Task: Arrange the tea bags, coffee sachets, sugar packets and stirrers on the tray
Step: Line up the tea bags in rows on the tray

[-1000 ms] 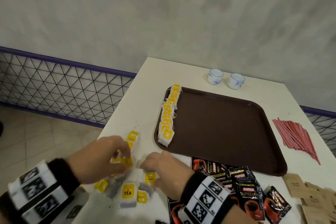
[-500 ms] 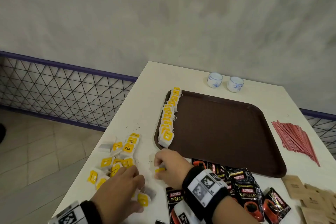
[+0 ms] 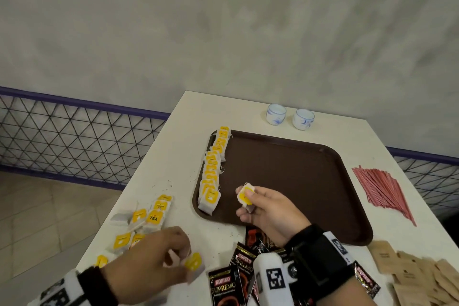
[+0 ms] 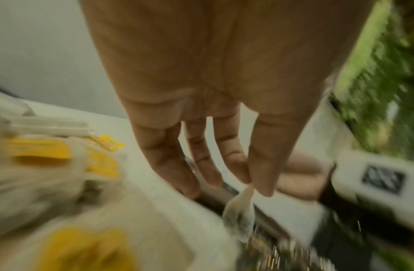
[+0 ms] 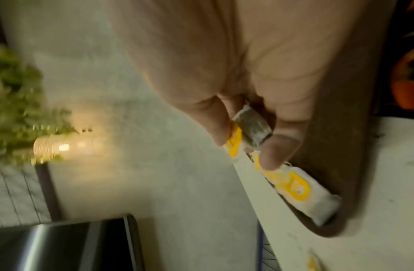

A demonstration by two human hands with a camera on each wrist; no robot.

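My right hand [image 3: 248, 202] pinches a yellow-tagged tea bag [image 3: 245, 195] just above the brown tray [image 3: 310, 181], right of the row of tea bags [image 3: 213, 171] along the tray's left edge. In the right wrist view thumb and finger [image 5: 277, 150] squeeze that tea bag [image 5: 252, 128] beside the row of tea bags [image 5: 294, 185]. My left hand [image 3: 173, 259] pinches another tea bag [image 3: 193, 262] at the table's near edge; in the blurred left wrist view this tea bag [image 4: 240, 214] dangles from my fingertips [image 4: 263, 185]. Loose tea bags [image 3: 149, 218] lie left of the tray.
Black coffee sachets [image 3: 223, 283] lie under my right wrist near the front edge. Red stirrers [image 3: 382, 189] lie right of the tray, brown sugar packets [image 3: 422, 278] at the front right. Two small cups [image 3: 275, 114] stand behind the tray. The table's left edge runs close to the loose tea bags.
My right hand has lifted a tea bag from the table up over the tray's left part. My left hand has shifted right and holds a tea bag clear of the loose pile.
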